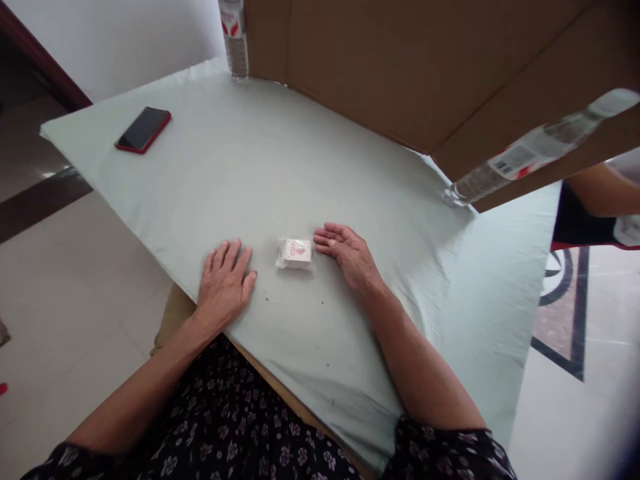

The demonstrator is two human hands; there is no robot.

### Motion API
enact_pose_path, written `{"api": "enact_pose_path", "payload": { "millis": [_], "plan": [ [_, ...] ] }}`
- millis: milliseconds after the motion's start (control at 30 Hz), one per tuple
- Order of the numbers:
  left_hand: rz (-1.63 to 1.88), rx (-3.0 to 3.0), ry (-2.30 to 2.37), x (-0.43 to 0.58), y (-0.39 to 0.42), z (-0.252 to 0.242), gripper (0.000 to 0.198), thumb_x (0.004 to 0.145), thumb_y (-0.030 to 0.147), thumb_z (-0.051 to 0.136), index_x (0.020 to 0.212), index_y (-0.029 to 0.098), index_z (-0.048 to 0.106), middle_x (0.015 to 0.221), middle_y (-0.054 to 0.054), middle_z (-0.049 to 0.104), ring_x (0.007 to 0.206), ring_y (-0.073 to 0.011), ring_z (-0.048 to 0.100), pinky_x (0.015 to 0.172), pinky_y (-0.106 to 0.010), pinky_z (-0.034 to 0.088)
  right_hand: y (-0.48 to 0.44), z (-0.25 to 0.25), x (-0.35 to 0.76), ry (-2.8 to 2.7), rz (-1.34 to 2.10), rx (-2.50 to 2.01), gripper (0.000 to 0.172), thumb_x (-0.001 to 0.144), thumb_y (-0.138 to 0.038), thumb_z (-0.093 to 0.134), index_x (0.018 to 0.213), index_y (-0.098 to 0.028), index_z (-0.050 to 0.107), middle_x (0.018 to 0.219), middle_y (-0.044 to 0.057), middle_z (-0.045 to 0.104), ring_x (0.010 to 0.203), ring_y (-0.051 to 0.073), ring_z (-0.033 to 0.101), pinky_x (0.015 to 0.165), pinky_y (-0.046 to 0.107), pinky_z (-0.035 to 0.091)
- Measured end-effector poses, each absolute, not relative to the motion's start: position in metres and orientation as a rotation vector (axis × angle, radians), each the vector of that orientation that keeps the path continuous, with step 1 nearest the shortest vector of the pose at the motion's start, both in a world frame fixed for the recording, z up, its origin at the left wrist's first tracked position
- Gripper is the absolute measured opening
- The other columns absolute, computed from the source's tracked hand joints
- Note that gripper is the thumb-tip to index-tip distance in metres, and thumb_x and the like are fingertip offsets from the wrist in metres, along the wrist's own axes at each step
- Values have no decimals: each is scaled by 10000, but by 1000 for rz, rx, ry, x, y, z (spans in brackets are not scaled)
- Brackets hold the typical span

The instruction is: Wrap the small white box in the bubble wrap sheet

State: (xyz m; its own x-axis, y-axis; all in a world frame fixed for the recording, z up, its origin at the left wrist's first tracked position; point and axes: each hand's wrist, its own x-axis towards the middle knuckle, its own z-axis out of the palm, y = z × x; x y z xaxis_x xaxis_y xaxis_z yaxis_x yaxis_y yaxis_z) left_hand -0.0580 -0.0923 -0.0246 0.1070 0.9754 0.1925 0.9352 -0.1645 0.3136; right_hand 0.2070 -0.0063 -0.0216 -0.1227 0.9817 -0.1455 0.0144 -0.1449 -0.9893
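Note:
A small white box with red print, wrapped in clear plastic [297, 254], lies on the pale green tablecloth [240, 167] between my hands. Palm down near the table's edge, my left hand [224, 280] rests with its fingers spread, to the left of the box and apart from it. Close to the box's right side is my right hand [351, 255], lying on its edge with the fingers stretched out and slightly curved. Its fingertips are very near the wrapper, and I see nothing in either hand.
A red-edged phone [143, 129] lies at the far left. A large brown cardboard panel [360, 67] stands at the back, with a clear bottle [235, 40] at its left and another bottle [530, 157] at its right. Another person's arm [603, 189] shows beyond the table's right side.

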Motion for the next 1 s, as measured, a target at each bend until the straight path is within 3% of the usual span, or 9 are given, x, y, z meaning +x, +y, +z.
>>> {"api": "enact_pose_path", "payload": {
  "millis": [167, 467, 567, 700, 800, 1000],
  "plan": [
    [424, 2298, 1970, -64, -105, -22, 557, 987, 404, 436, 1489, 176, 520, 1608, -168, 428, 1521, -397, 329, 1236, -620, 209, -35, -30, 199, -1216, 1074, -1303, 379, 886, -336, 553, 1259, -267, 566, 1403, 99, 585, 1197, 238, 639, 987, 471, 576],
    [421, 2239, 1915, -75, -121, -14, 551, 963, 430, 479, 1446, 176, 556, 1597, -178, 437, 1512, -408, 337, 1240, -642, 194, -51, -27, 199, -1333, 981, -1304, 378, 885, -400, 611, 1247, -294, 588, 1415, 96, 584, 1240, 269, 601, 947, 476, 572],
    [557, 2144, 1855, -80, -112, -10, 498, 934, 442, 516, 1353, 193, 618, 1529, -159, 518, 1473, -380, 401, 1232, -619, 258, -50, -19, 203, -1565, 961, -1253, 556, 842, -439, 700, 1359, -318, 535, 1510, 93, 511, 1349, 295, 528, 999, 478, 541],
    [678, 1894, 1613, -69, -76, 19, 502, 895, 381, 550, 1360, 200, 600, 1474, -134, 560, 1370, -329, 511, 1059, -483, 522, -39, -11, 206, -1867, 979, -1217, 857, 796, -497, 772, 1534, -342, 364, 1596, 106, 413, 1432, 332, 455, 1110, 538, 457],
    [637, 1807, 1408, -52, -37, 41, 586, 854, 266, 544, 1436, 204, 530, 1485, -117, 556, 1334, -332, 538, 1061, -497, 513, -27, -12, 203, -1999, 977, -1165, 950, 779, -528, 792, 1575, -326, 314, 1624, 127, 375, 1463, 357, 414, 1168, 570, 383],
    [613, 1646, 1036, -30, 7, 26, 819, 722, 160, 548, 1524, 217, 389, 1514, -128, 527, 1407, -365, 476, 1139, -573, 416, -29, -18, 195, -2008, 867, -1196, 853, 826, -381, 772, 1565, -347, 347, 1397, 97, 624, 1263, 309, 601, 1077, 518, 463]
  ]
}}
